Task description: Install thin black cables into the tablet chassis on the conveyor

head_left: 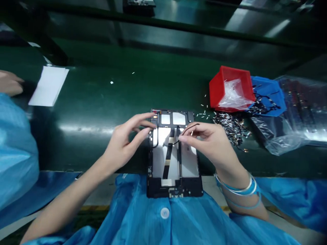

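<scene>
An opened tablet [187, 163] lies face down at the table's front edge, its lower end overhanging toward my body. White panels and dark flat ribbon cables show inside it. My right hand [206, 137] pinches a thin black cable [190, 128] between thumb and fingertips, just above the tablet's right half. One end of the cable sticks up past the fingers, the other hangs over the white panel. My left hand [131, 132] is at the tablet's upper left corner, fingers stretched and thumb apart, with the fingertips at its edge. Whether they press on it is hard to tell.
On the right stand a red bin [216, 90] with clear plastic and a blue bin [279, 98] with dark cables. A heap of small cables [231, 129] lies before them, beside plastic bags [288, 136]. White paper [49, 86] and another person's hand [10, 83] are at left.
</scene>
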The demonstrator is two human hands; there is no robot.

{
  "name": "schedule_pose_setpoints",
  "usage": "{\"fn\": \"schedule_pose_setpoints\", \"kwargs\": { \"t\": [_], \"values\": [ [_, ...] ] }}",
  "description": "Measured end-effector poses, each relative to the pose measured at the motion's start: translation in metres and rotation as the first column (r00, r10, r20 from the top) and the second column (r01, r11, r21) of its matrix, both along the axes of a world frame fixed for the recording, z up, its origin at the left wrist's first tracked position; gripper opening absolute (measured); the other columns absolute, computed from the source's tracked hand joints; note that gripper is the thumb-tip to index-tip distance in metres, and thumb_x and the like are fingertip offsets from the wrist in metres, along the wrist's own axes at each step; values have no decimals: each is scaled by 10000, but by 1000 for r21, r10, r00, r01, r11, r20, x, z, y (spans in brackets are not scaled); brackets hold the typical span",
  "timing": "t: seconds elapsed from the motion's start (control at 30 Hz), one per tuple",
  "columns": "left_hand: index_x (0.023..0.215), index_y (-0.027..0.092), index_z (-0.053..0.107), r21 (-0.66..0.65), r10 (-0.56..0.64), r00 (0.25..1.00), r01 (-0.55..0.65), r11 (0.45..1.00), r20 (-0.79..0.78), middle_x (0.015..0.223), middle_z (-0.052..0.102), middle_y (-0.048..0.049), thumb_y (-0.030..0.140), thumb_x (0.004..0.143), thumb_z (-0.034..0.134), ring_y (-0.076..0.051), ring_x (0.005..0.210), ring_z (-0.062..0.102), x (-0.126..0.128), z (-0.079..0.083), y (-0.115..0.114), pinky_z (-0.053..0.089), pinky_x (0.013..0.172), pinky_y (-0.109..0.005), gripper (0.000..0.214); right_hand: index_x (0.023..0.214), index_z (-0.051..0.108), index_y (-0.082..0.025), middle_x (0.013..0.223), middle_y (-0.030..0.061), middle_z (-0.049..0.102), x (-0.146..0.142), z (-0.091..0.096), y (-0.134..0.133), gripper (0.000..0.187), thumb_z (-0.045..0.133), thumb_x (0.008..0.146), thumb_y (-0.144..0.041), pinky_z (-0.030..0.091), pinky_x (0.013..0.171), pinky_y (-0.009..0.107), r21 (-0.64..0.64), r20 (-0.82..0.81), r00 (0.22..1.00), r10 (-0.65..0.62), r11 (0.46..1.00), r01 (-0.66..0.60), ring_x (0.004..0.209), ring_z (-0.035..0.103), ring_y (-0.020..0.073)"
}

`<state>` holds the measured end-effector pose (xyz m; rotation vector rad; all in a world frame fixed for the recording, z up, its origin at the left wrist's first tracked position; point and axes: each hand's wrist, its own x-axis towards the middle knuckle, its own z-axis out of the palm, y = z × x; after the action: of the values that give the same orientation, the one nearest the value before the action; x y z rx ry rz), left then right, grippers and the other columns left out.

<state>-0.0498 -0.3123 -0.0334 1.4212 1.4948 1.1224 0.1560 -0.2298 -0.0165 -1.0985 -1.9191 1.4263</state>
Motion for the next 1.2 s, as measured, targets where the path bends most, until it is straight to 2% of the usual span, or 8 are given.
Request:
{"fn": "schedule_pose_setpoints", "kwargs": {
  "t": [0.07,0.2,0.3,0.43,0.63,0.83,1.0,1.2],
  "values": [
    [1150,231,637,164,122,959,-82,983,-254,1080,708,-59,227,909,526,-204,987,655,-10,-13,-28,520,824,-310,266,635,648,-183,573,-18,621,-9,-5,-8,158,718,740,-278,399,471,229,-112,54,994,92,990,-85,522,523,90],
    [1189,174,583,288,42,874,114,951,-483,1161,673,-121,125,873,535,-230,1055,640,-16,-40,-66,506,887,-360,323,660,624,-175,554,-34,593,-26,-19,-21,145,672,765,-262,374,458,214,-194,129,978,161,972,-135,491,488,68],
    [1250,137,538,281,-13,799,227,933,-602,1206,651,-158,170,881,543,-255,1084,626,-13,-50,-75,500,863,-366,371,652,618,-175,557,-30,602,-33,-24,-25,144,651,770,-251,361,456,214,-148,219,969,117,985,-85,476,472,63],
    [1282,119,526,277,-34,705,322,905,-708,1232,638,-165,258,925,497,-281,1092,604,-10,-51,-74,481,844,-385,384,646,623,-180,573,-20,625,-35,-24,-24,130,641,761,-238,370,475,223,-44,312,948,67,997,-56,506,510,80],
    [1234,100,578,281,-15,639,359,890,-769,1191,656,-163,279,950,455,-281,1041,608,-8,-53,-69,468,807,-376,358,675,632,-185,573,-27,619,-35,-25,-23,128,626,788,-244,363,499,234,8,362,928,86,995,-96,513,508,85],
    [1163,77,600,308,29,651,318,897,-759,1128,677,-159,235,941,468,-276,1017,617,0,-50,-66,487,776,-368,303,774,654,-182,593,-36,601,-33,-28,-17,59,658,775,-241,357,527,234,35,324,941,99,993,-116,524,469,77],
    [1099,84,617,330,68,655,287,899,-753,1103,661,-190,319,940,460,-307,995,614,8,-49,-61,510,743,-388,325,719,638,-179,575,-39,577,-34,-29,-15,89,658,780,-241,355,542,240,53,342,933,108,990,-134,532,476,78],
    [1246,152,568,317,54,643,301,899,-764,1241,583,-211,382,949,444,-341,1092,580,9,-53,-62,503,786,-429,395,712,643,-173,556,-49,556,-35,-28,-15,92,664,779,-232,330,517,228,71,347,933,95,989,-127,498,430,60]
  ]
}}
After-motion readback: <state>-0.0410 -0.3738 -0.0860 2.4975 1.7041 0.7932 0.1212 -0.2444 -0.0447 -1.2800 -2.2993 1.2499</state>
